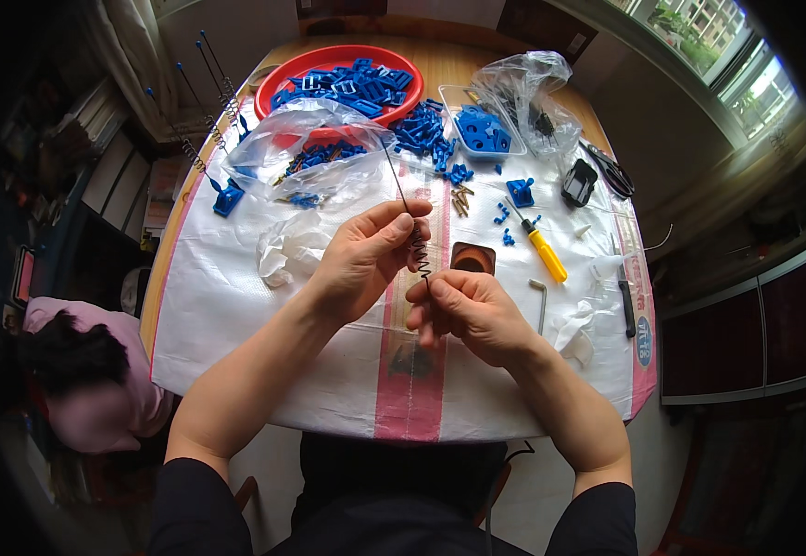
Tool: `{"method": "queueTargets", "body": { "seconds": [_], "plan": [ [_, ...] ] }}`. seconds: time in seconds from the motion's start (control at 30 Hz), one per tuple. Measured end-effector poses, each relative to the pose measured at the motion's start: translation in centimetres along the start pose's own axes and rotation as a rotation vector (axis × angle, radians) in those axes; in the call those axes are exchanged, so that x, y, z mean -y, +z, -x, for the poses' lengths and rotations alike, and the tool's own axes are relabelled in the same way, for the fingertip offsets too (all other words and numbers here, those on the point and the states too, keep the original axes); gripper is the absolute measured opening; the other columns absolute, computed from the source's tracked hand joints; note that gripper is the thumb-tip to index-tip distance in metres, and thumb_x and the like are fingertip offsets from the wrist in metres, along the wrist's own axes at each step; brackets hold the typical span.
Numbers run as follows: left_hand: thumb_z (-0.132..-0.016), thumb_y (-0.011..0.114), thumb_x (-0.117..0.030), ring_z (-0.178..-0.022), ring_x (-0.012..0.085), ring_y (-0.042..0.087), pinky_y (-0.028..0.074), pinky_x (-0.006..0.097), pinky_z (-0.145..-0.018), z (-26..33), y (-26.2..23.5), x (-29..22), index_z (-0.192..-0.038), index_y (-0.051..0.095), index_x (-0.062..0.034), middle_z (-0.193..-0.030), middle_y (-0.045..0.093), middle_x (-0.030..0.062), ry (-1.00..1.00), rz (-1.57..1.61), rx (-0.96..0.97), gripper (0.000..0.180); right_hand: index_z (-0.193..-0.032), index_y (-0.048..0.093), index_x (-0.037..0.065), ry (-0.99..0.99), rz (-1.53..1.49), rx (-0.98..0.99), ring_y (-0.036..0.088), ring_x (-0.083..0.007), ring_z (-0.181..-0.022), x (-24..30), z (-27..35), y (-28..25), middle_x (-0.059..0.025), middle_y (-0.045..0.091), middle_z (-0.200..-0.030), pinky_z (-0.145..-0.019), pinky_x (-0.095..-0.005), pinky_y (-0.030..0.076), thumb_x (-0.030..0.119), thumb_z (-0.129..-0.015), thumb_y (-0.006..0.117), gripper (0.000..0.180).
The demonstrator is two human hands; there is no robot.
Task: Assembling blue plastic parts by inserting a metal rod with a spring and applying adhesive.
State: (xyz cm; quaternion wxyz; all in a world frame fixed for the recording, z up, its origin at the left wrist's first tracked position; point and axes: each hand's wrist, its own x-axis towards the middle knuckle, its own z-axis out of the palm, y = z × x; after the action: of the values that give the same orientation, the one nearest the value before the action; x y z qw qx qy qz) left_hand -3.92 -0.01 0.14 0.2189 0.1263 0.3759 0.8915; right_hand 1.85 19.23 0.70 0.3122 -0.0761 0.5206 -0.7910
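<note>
Between my hands, above the middle of the table, is a dark coil spring [423, 262] with a long thin straight wire rising from its upper end. My left hand [371, 248] pinches the upper part where the wire meets the coil. With thumb and forefinger, my right hand [463, 310] grips the spring's lower end. A small brown dish [473, 259] sits just beyond my right hand. To its right lie a yellow-handled screwdriver [547, 256] and a bent hex key [541, 306].
A red basin [340, 53] of blue plastic parts stands at the back, near a clear tub [514, 149] and plastic bags [306, 139]. Finished-looking wire springs on blue bases [227, 198] stand at left. Scissors [614, 173] lie far right. A person [97, 371] is at left.
</note>
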Motion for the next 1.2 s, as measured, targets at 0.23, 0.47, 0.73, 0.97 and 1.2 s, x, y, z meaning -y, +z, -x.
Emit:
{"method": "queueTargets", "body": {
  "seconds": [0.23, 0.47, 0.73, 0.97, 1.2],
  "plan": [
    [-0.098, 0.056, -0.016, -0.09, 0.0133, 0.061, 0.048, 0.027, -0.082, -0.1, -0.5, 0.0, -0.128, 0.055, 0.0012, -0.101, 0.066, 0.0065, -0.004, -0.056, 0.023, 0.034, -0.117, 0.056, 0.0, -0.026, -0.097, 0.056, 0.066, -0.0148, -0.079, -0.1, -0.2, 0.0, -0.0101, 0.068, -0.096, -0.072, -0.0292, 0.055, 0.025, -0.103, 0.046, 0.03],
    [-0.101, 0.052, -0.024, -0.093, 0.0147, 0.063, 0.049, 0.028, -0.083, 0.2, 0.8, 0.1, -0.134, 0.05, 0.0011, -0.105, 0.067, 0.0093, 0.039, -0.061, 0.042, 0.042, -0.113, 0.059, -0.001, -0.198, 0.051, -0.046, 0.065, -0.0143, -0.076, -0.2, -0.1, -0.4, -0.0063, 0.066, -0.089, -0.071, -0.0287, 0.055, 0.019, -0.1, 0.055, 0.024],
    [-0.099, 0.055, -0.018, -0.061, 0.0076, 0.049, 0.038, 0.02, -0.055, 0.3, 0.4, 0.6, -0.116, 0.06, 0.0005, -0.076, 0.061, 0.0034, -0.044, -0.199, -0.059, 0.026, -0.12, 0.057, -0.002, -0.555, -0.014, -0.298, 0.061, -0.0136, -0.072, 2.9, 0.0, -3.0, -0.0067, 0.063, -0.089, -0.068, -0.0267, 0.053, 0.01, -0.099, 0.053, 0.024],
    [-0.097, 0.056, -0.017, -0.057, 0.0079, 0.045, 0.035, 0.021, -0.053, 0.5, 0.5, 0.7, -0.116, 0.06, 0.0006, -0.072, 0.058, 0.0036, -0.064, -0.249, -0.018, 0.026, -0.113, 0.062, 0.0, -0.717, -0.114, -0.485, 0.06, -0.0119, -0.073, 4.6, 0.0, -8.0, -0.0067, 0.066, -0.09, -0.066, -0.0254, 0.052, 0.012, -0.098, 0.056, 0.02],
    [-0.096, 0.057, -0.016, -0.055, 0.007, 0.043, 0.033, 0.021, -0.051, 0.3, 0.4, 0.7, -0.109, 0.063, -0.0003, -0.069, 0.057, 0.0027, -0.051, -0.236, -0.026, 0.021, -0.111, 0.062, 0.002, -0.706, -0.198, -0.519, 0.061, -0.012, -0.073, 4.0, -0.2, -9.0, -0.0056, 0.066, -0.089, -0.066, -0.0252, 0.053, 0.012, -0.098, 0.055, 0.017]
  ]
}}
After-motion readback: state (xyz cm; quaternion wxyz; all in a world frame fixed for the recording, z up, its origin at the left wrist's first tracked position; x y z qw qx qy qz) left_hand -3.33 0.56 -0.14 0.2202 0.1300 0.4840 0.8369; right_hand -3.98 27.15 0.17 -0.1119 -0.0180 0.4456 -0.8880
